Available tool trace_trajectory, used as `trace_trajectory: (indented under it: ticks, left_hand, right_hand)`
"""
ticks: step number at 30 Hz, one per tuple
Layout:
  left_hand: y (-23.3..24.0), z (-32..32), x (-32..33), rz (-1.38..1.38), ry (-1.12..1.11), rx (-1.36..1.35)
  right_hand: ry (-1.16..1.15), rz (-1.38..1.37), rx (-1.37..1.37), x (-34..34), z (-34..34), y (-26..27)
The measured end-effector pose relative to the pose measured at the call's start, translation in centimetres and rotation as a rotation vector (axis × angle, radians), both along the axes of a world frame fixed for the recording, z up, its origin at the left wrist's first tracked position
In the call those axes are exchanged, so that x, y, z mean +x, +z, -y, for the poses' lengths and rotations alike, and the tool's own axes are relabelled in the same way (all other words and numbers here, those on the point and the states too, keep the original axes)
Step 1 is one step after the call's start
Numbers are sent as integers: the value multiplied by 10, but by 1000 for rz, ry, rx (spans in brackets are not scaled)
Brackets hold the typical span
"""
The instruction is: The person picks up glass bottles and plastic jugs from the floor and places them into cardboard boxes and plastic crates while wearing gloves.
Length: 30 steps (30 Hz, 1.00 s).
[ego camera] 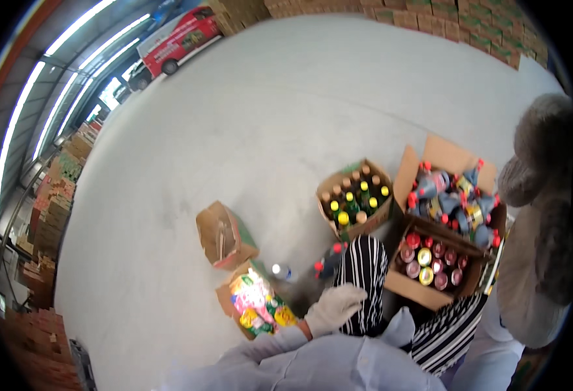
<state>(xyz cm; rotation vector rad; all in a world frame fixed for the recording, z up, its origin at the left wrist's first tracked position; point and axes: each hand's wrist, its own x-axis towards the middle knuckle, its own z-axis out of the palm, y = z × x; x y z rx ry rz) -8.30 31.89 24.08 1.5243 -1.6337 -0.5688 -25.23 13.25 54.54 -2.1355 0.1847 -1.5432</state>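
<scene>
My left hand (338,305) wears a pale knit glove and rests near my striped trouser knee (364,278); I see nothing in it. Close to the camera at the right rim, my right hand (543,146) is raised in the same kind of glove; it is blurred, and its grip is unclear. An open carton of jars (433,261) with red and yellow lids stands by my knees. Behind it, another carton (484,171) holds red-capped bottles of dark liquid (455,195), jumbled together. To its left, a carton (355,227) holds upright glass bottles (364,195).
Left of my knees are an open carton (218,234) and a carton of colourful packets (257,300). A clear bottle (282,271) and red-capped bottles (330,261) are on the floor (193,137). Stacked cartons (462,24) and a red van (184,41) stand farther off.
</scene>
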Motion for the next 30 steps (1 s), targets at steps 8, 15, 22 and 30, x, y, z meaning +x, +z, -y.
trace_trajectory:
  ticks: [8, 15, 22, 30]
  left_hand:
    - [-15, 20, 16, 133, 25, 90]
    - [-25, 6, 18, 153, 102, 114]
    - [-50, 5, -28, 251, 337, -96]
    - [-58, 16, -45, 410, 410, -122]
  right_hand:
    - [102, 4, -9, 41, 29, 9]
    - [314, -197, 363, 103, 37, -89]
    - [-323, -1203, 170, -6, 142, -412]
    - [87, -1488, 1066, -86, 101, -534]
